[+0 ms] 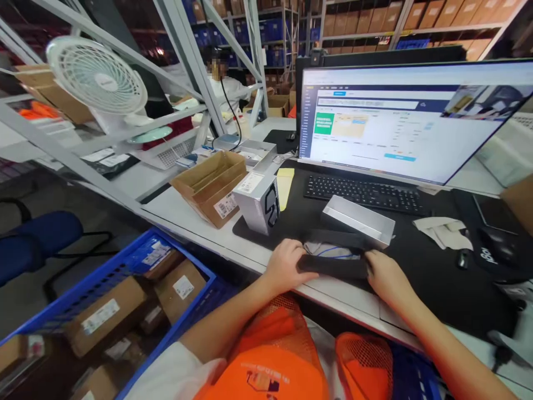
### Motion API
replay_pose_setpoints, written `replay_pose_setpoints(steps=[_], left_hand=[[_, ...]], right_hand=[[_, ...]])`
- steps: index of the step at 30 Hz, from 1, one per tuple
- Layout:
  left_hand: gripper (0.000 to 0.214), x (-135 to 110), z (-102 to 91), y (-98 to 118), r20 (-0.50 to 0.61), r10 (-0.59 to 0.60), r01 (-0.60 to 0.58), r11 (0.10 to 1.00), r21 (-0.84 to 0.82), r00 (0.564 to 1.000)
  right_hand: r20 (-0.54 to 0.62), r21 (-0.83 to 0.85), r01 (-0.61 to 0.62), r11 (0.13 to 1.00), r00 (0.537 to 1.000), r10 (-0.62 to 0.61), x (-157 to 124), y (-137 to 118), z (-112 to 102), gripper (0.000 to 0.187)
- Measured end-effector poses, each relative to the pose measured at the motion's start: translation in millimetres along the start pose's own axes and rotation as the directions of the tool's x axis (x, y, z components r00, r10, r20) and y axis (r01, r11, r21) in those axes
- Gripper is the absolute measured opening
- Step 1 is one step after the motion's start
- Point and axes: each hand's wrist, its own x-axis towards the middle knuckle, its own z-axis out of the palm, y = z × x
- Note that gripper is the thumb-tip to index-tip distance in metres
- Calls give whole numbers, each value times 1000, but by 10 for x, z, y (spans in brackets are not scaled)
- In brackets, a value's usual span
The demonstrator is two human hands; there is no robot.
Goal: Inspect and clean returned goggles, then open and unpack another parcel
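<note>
My left hand grips the left end of an open black box at the front edge of the desk. At the box's right end, my right hand has its fingers closed on the wall. Inside lies something pale grey with a blue line, too unclear to name. Just behind the box rests an open silver box part, a lid or a tray. A silver carton with a black pattern and a white label stands upright to the left, beside a yellow paper.
An open brown carton stands left on the desk. Below it, a blue crate holds several labelled cartons. A keyboard and monitor are behind; a cloth and mouse lie right. A fan and another person are beyond.
</note>
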Motion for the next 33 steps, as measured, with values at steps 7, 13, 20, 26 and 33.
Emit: replay_pose_setpoints(steps=[7,13,20,26,33], left_hand=[[52,71,-163,-13,228,-115,84,986,143,967],[73,350,-231,174,196,174,-201,972,125,965],[117,1161,-160,426,618,251,-339,941,26,745],[110,1088,-161,378,636,209,-327,942,72,742],[74,948,-56,486,593,233,-371,921,119,770]], right_hand=[[255,194,-164,967,961,112,12,28,-179,13],[350,403,-153,902,937,3,82,143,-256,26],[274,498,-172,850,961,34,24,94,-266,24],[383,678,-342,650,920,84,-148,211,-420,39],[89,620,-31,784,996,-31,154,-562,-872,36]])
